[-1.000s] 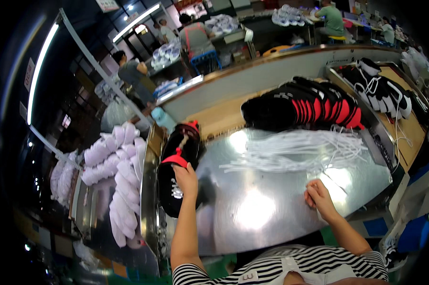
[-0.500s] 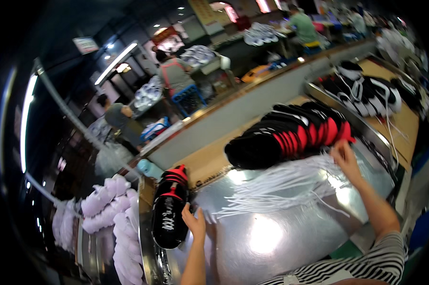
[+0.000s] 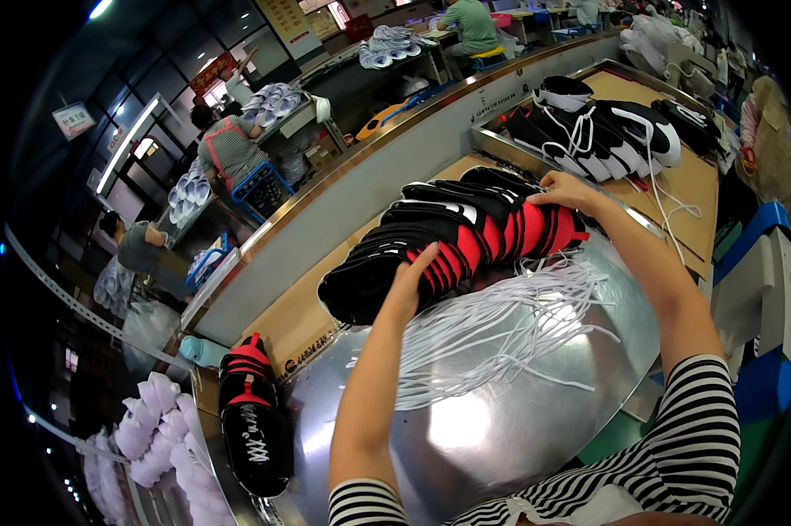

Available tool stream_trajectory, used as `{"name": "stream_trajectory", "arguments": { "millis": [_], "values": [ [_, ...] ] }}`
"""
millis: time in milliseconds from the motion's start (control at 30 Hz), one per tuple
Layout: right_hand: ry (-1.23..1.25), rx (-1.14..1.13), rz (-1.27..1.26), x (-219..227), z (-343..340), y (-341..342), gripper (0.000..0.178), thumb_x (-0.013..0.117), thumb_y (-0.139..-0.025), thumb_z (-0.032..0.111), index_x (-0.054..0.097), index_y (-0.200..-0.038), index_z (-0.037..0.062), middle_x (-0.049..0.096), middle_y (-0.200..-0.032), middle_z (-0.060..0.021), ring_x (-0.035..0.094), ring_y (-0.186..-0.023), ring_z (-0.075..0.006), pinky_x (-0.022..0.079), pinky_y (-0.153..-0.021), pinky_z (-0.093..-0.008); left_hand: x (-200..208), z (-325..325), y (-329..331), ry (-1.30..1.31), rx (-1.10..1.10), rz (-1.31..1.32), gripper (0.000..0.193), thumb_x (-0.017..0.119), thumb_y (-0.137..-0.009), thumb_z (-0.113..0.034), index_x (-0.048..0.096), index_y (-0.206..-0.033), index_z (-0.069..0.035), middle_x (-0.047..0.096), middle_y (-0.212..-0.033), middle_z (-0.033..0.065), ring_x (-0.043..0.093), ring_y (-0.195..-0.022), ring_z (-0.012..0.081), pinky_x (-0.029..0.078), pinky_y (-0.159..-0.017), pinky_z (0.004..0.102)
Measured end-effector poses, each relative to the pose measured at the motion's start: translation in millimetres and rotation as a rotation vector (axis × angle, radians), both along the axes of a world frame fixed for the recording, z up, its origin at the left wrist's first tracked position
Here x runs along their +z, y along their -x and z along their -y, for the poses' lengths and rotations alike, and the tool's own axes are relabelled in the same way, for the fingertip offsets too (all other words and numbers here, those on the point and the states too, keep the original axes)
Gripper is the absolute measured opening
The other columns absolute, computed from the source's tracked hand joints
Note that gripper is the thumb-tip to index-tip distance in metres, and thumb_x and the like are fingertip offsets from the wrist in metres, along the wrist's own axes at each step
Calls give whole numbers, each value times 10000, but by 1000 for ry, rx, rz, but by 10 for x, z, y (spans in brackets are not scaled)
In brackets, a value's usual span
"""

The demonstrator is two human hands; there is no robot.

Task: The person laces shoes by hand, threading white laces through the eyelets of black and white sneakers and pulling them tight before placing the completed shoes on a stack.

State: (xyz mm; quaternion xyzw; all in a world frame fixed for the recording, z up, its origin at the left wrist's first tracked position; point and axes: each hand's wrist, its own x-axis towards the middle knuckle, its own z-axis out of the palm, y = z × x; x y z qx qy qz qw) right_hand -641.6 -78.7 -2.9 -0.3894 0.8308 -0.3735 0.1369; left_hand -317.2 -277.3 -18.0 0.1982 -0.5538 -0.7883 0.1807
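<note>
1. Lower left: a single black-and-red shoe (image 3: 257, 447) lies untouched; the left hand (image 3: 404, 291) has left its side.
2. Centre: that hand now touches the shoe row (image 3: 448, 219); whether it grips, I cannot tell.
3. Centre, below the row: white laces (image 3: 492, 342) on the metal surface (image 3: 509, 447).
4. Right of centre: the right hand (image 3: 572, 195) touches the row's end, grip unclear; handling seems shifted to the row.

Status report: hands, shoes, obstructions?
Left hand and right hand on black-and-red shoes, toward opposite ends. Shoes side by side. White laces in front; nothing visibly blocking.
</note>
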Motion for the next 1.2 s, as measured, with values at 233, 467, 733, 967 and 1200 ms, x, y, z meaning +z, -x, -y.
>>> {"name": "stream_trajectory", "arguments": {
  "millis": [233,467,733,967,1200],
  "values": [
    [190,28,-408,143,6,-294,366,628,-726,329,691,-999,94,683,-925,-164,644,-897,-347,494,-785,-415,117,-432,331,168,312,-48,438,726,-876,-307,635,-1172,4,656,-1109,54,605,-992,145,468,-898,299],
    [522,349,-477,919,658,-1255,294,646,-783,256,669,-1025,90,564,-826,-100,585,-787,-235,463,-713,-342,759,-571,-1030,380,465,-182,345,691,-912,-208,596,-1191,-28,621,-1097,16,574,-989,102,458,-873,261],
    [523,631,-491,280,1542,-2191,282,646,-751,318,656,-978,151,614,-905,-127,605,-875,-321,490,-763,-418,352,-436,-2289,189,556,-78,413,639,-861,-129,558,-1234,27,630,-1162,93,591,-1090,197,452,-964,328],
    [420,438,-351,-235,1283,-2399,347,680,-833,338,660,-1067,84,663,-1005,-117,612,-979,-291,482,-850,-390,-107,-450,-2549,17,650,65,440,696,-899,-281,614,-1179,49,656,-1130,94,608,-1027,166,462,-911,285],
    [263,759,-205,-270,210,-3391,204,662,-833,56,651,-1036,79,623,-937,-65,626,-672,-213,502,-612,-317,223,-932,-3081,-197,849,-135,350,687,-915,-278,573,-1129,-25,613,-1053,42,585,-978,126,461,-882,281]
  ]
}}
